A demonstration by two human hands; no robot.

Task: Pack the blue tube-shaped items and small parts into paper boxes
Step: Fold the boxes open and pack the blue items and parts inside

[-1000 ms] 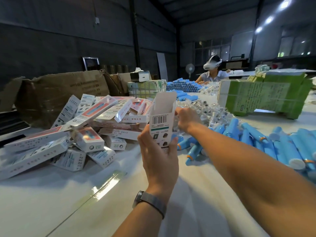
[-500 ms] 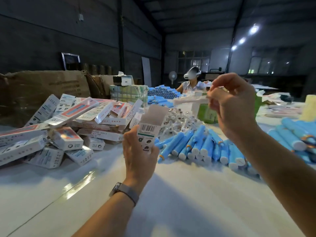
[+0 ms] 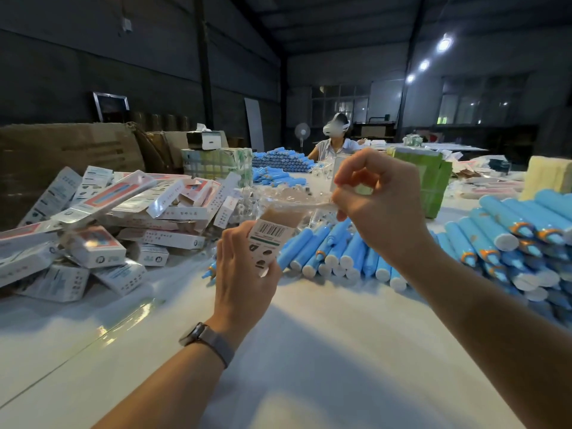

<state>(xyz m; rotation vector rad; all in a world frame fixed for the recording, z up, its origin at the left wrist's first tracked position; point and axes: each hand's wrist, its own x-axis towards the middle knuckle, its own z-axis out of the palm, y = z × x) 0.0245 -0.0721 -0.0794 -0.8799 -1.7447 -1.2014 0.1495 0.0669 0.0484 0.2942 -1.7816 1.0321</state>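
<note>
Behind left hand (image 3: pixel 244 274), paper box (image 3: pixel 269 235) half-hidden

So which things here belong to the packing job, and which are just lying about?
Job:
paper box in the left hand
clear packet pinched by the right hand
blue tubes
packed boxes

Lying about:
cardboard carton
green bundle
standing fan

Both my forearms are bare from the bottom edge of the view up to the wrists; no sleeves show. On my left wrist I wear a watch (image 3: pixel 206 341) with a grey band that looks woven or meshed, its dark case sitting at the outer side of the wrist. My left hand (image 3: pixel 244 274) and right hand (image 3: pixel 379 205) carry no gloves and no rings that I can see.
</note>
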